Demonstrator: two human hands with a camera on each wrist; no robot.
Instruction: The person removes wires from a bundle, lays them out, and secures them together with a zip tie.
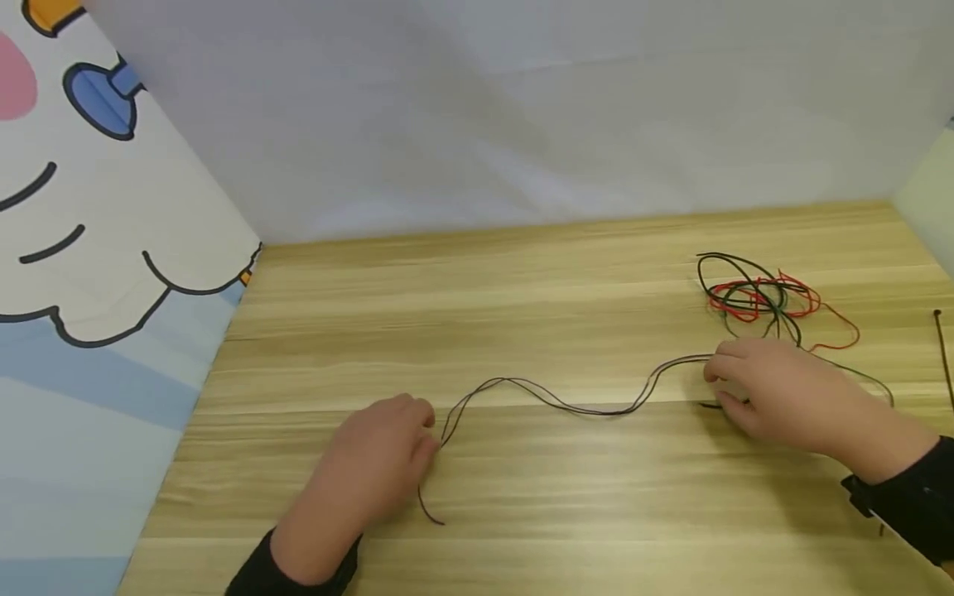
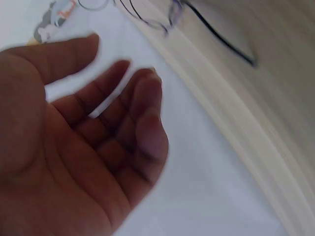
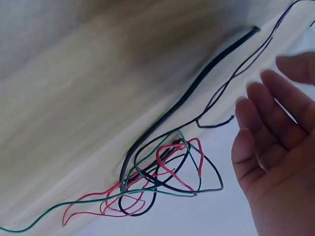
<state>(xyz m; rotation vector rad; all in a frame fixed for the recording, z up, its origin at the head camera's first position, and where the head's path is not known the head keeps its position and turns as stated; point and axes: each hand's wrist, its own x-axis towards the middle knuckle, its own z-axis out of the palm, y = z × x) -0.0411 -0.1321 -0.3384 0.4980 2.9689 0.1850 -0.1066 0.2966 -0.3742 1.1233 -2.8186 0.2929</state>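
Observation:
A thin dark cord point(image 1: 599, 413), doubled into two wavy strands, stretches across the wooden table between the hands. At its left end the left hand point(image 1: 376, 463) is lowered beside it, and a loose tail curves out below the fingers. The left wrist view shows loosely bent fingers point(image 2: 152, 132), thumb apart, nothing held. The right hand point(image 1: 778, 393) hovers over or touches the cord's other end; contact cannot be made out. Its palm looks bare in the right wrist view, with fingers point(image 3: 266, 113) relaxed. Just beyond it lies a tangle of black, red point(image 3: 201, 160) and green cords point(image 3: 74, 202).
A thicker black cord point(image 3: 197, 86) runs beside the tangle. Another short black cord point(image 1: 944, 356) lies by the table's right edge. A pale wall point(image 1: 522, 124) backs the table point(image 1: 447, 314), and a cartoon-printed panel point(image 1: 112, 430) stands along the left.

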